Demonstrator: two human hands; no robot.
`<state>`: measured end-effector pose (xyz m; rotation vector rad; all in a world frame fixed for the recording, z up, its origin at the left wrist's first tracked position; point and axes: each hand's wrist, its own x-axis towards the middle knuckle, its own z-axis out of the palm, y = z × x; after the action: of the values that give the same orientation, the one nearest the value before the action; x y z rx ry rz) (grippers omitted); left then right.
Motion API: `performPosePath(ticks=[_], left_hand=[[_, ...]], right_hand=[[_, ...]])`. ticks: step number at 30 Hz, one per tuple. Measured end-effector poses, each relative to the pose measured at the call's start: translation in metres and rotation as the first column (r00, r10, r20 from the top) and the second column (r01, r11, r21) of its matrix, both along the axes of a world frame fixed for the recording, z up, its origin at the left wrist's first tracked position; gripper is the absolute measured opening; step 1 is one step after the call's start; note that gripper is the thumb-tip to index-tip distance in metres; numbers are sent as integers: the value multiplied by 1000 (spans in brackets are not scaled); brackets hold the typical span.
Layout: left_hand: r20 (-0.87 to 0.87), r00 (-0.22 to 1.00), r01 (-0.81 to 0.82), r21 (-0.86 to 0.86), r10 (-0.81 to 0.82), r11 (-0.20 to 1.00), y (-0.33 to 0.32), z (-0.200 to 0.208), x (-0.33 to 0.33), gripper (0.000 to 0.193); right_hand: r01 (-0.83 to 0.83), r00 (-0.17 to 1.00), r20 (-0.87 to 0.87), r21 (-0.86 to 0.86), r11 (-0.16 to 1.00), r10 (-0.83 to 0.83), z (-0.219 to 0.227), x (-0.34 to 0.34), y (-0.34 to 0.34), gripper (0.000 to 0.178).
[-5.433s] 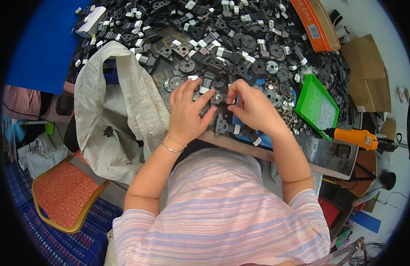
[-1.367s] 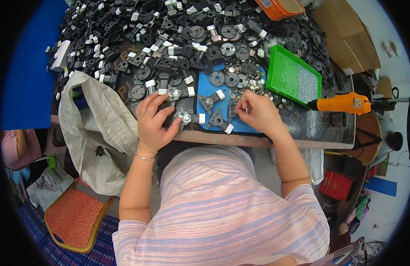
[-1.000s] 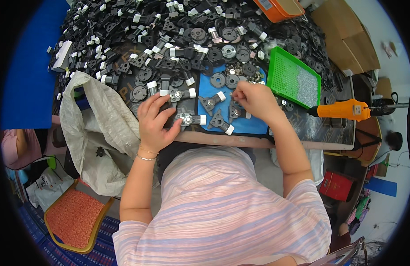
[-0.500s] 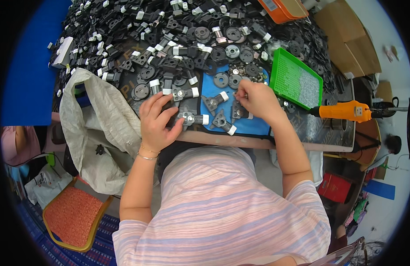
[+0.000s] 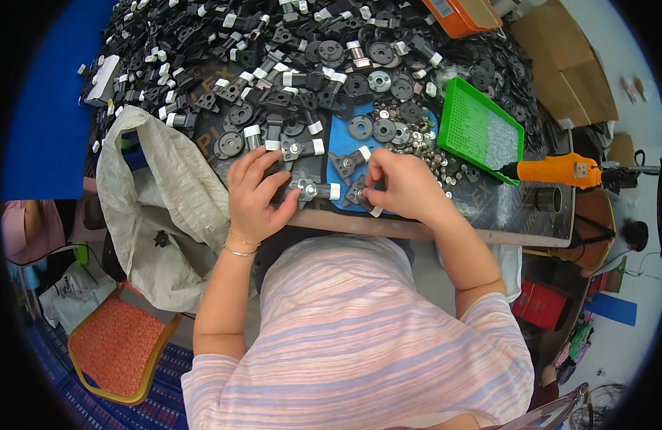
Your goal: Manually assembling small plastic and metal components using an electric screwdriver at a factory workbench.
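Note:
My left hand (image 5: 258,188) lies with fingers spread at the table's front. Its fingertips touch black plastic parts, and its thumb is beside a black bracket with a white cap (image 5: 318,190). Just beyond is another white-capped bracket (image 5: 301,148). My right hand (image 5: 406,185) is closed in a pinch over a black three-armed bracket (image 5: 355,190) on the blue mat (image 5: 339,127). What the pinched fingers hold, if anything, is too small to make out. Another capped bracket (image 5: 347,163) lies just beyond. Small metal pieces (image 5: 422,140) are heaped beyond my right hand.
A large pile of black parts with white caps (image 5: 223,43) covers the far table. A green basket (image 5: 481,132) of small clear pieces stands at right, with an orange electric screwdriver (image 5: 559,170) beside it. A pale sack (image 5: 159,208) hangs at left; an orange bin (image 5: 456,18) stands far right.
My right hand has moved left and nearer to me, from one bracket on the mat to the three-armed bracket. The metal pieces it covered now show. My left hand has stayed in place.

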<state>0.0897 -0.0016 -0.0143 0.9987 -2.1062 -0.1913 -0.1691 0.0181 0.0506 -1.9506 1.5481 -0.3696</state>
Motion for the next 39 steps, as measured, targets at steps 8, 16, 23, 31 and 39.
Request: performPosePath(ticks=[8, 16, 23, 31, 39], left_hand=[[3, 1000, 1, -6, -1, 1000, 0, 0, -1, 25], [0, 1000, -2, -5, 2, 1000, 0, 1, -2, 24], [-6, 1000, -8, 7, 8, 1000, 1, 0, -1, 25], [3, 1000, -7, 4, 7, 1000, 0, 1, -1, 25], [-14, 1000, 2, 5, -2, 1000, 0, 1, -1, 24]], right_hand=[[-13, 1000, 4, -7, 1000, 13, -7, 1, 2, 29], [225, 970, -48, -175, 958, -237, -4, -29, -32, 27], [151, 966, -194, -119, 981, -172, -7, -31, -48, 35], [152, 955, -196, -321, 935, -223, -15, -28, -43, 28], [117, 957, -240, -192, 974, -162, -5, -32, -44, 39]])
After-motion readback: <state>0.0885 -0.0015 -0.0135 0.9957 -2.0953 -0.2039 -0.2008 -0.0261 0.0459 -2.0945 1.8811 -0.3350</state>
